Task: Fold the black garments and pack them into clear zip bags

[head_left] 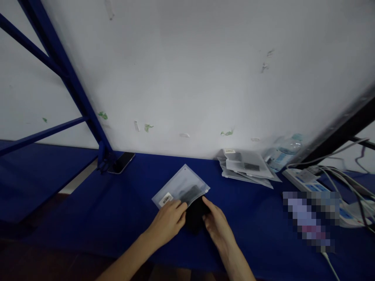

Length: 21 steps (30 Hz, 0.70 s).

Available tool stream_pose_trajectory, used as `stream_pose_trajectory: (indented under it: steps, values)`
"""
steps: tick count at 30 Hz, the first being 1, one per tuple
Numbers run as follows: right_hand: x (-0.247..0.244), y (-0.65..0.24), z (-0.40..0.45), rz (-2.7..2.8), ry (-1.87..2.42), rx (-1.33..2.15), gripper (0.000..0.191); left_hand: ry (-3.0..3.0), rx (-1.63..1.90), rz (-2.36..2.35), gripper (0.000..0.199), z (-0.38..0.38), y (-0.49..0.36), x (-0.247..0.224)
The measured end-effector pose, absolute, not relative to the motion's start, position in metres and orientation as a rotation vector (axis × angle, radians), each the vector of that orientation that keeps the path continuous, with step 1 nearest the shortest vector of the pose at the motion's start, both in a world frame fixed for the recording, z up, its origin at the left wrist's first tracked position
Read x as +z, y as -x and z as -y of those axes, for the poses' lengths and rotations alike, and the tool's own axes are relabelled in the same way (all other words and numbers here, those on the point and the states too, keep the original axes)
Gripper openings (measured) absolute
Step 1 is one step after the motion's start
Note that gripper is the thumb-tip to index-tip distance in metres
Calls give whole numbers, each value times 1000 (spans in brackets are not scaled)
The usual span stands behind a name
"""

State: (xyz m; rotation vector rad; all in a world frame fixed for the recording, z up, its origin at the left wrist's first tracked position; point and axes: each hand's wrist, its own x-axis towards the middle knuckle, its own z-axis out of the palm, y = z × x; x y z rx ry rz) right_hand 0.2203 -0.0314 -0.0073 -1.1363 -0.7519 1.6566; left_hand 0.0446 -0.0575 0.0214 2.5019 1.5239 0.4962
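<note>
A frosted zip bag (186, 180) with a barcode label (165, 199) lies on the blue table in front of me. At its near opening sits a soft-looking black item (195, 216), partly inside the bag; its kind I cannot make out. My left hand (172, 218) pinches the bag's near edge beside the label, fingers closed. On the other side, my right hand (217, 222) grips the black item's right edge, thumb on top near the bag's corner and fingers curled beneath.
Several similar bags (247, 166) are stacked at the wall, beside a plastic bottle (284, 152). A power strip (307, 183) with tangled cables and a blurred-out device (306, 220) lie at right. A phone (122, 162) rests near the blue metal frame (79, 93) at left.
</note>
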Motion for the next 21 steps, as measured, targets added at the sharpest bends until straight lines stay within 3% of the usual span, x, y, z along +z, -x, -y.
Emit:
stream_pose_trajectory:
  steps: [7,11,21]
  values:
    - [-4,-221,54,1247,1338,1285,48,-2352,683,-1520,15,56,-44,17]
    - [-11,-218,46,1240,1439,1518,40,-2370,799,-1428,16,55,-42,18]
    - [0,-187,25,952,997,1748,39,-2482,705,-1295,22,57,-42,25]
